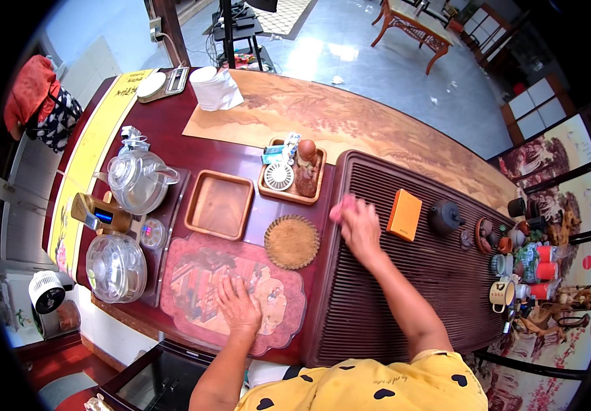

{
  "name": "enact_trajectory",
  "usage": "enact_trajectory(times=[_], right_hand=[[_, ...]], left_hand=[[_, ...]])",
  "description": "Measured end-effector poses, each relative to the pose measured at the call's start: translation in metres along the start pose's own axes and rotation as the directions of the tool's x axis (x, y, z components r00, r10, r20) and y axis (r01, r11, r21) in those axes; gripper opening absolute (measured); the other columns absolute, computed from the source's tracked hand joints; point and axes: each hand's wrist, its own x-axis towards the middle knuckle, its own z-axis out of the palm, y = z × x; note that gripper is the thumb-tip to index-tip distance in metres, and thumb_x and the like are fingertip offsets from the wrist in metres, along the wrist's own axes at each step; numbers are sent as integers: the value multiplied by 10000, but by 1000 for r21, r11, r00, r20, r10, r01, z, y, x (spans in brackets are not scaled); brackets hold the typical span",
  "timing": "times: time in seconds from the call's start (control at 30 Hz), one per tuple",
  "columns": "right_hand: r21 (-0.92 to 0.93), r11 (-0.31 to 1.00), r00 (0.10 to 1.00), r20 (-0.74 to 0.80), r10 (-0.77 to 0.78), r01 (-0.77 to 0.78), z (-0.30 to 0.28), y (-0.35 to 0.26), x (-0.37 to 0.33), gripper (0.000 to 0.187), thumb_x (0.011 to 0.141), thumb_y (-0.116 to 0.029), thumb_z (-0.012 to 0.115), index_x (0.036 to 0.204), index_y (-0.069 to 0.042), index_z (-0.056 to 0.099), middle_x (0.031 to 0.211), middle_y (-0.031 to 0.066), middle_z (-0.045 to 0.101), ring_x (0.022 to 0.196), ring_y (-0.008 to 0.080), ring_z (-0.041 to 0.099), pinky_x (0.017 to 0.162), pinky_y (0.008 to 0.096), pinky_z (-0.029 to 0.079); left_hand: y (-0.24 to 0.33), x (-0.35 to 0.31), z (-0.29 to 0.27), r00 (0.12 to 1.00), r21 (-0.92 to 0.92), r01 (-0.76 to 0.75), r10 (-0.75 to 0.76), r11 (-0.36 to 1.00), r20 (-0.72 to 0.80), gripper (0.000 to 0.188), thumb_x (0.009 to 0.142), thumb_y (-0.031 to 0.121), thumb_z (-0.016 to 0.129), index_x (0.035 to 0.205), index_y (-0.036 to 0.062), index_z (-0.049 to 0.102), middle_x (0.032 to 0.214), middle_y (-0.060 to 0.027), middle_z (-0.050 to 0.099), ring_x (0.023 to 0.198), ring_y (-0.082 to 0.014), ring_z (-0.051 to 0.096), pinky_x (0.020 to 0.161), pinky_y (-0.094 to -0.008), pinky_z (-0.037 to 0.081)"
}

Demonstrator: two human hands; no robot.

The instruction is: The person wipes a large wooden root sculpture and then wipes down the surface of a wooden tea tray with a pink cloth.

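Observation:
My left hand [240, 306] lies flat on a pink patterned mat [189, 281], its fingers stretched out and nothing in it. My right hand [362, 233] is closed on a pink cloth [341, 207], pressed to the left part of a dark slatted tea tray [405, 301]. To the right of that hand an orange box [405, 215] and a dark teapot [446, 216] stand on the tray. Between the mat and the tea tray lies a round, scalloped brown mat [292, 242]. How the fingers fold round the cloth is partly hidden.
A square wooden tray [219, 205] sits beyond the pink mat. Behind the round mat, a small wooden tray [290, 196] holds a figurine and a white strainer. Glass kettles [139, 181] stand at left; cups and tea ornaments crowd the right end. Tissues [216, 89] lie farther back.

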Motion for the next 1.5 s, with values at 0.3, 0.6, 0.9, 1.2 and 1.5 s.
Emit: enact_trajectory(times=[0.3,0.6,0.9,1.2,1.5], right_hand=[[306,952,957,-276,92,-4,-2,55,104,253,801,-187,670,1051,-184,709,1068,131,576,991,356,547,894,450,475],[110,990,981,-183,-69,91,17,-24,-15,192,771,-202,727,957,-158,719,1181,73,559,1005,336,496,817,477,414],[205,787,806,-19,-592,582,-16,-80,-234,259,715,-182,683,969,-138,660,1237,106,560,1063,294,538,812,446,406],[134,991,980,-192,55,-29,-13,-71,-154,262,814,-220,683,1065,-148,674,1124,76,579,989,288,532,767,414,413],[174,975,933,-309,186,-137,-58,-10,-286,184,843,-250,624,832,-96,723,864,93,693,799,247,674,705,348,540]], left_hand=[[-1,3,-2,999,3,-2,2,1000,33,563,813,221,605,1317,5,474,1421,-266,370,1366,-441,299,1131,-597,213],[-2,1,-4,1000,-16,-20,20,1000,-1,560,826,223,596,1328,2,484,1428,-260,372,1366,-428,304,1141,-572,213],[-6,1,5,994,-51,-32,27,998,-107,535,825,219,617,1317,43,499,1400,-222,417,1351,-394,340,1118,-547,243],[36,-16,-50,973,-495,-231,203,838,-111,539,822,92,623,1343,54,488,1371,-221,431,1278,-419,389,1087,-532,271],[80,-70,-56,850,-609,-432,527,665,-27,532,806,49,627,1326,50,517,1376,-218,439,1289,-403,402,1088,-518,287]])
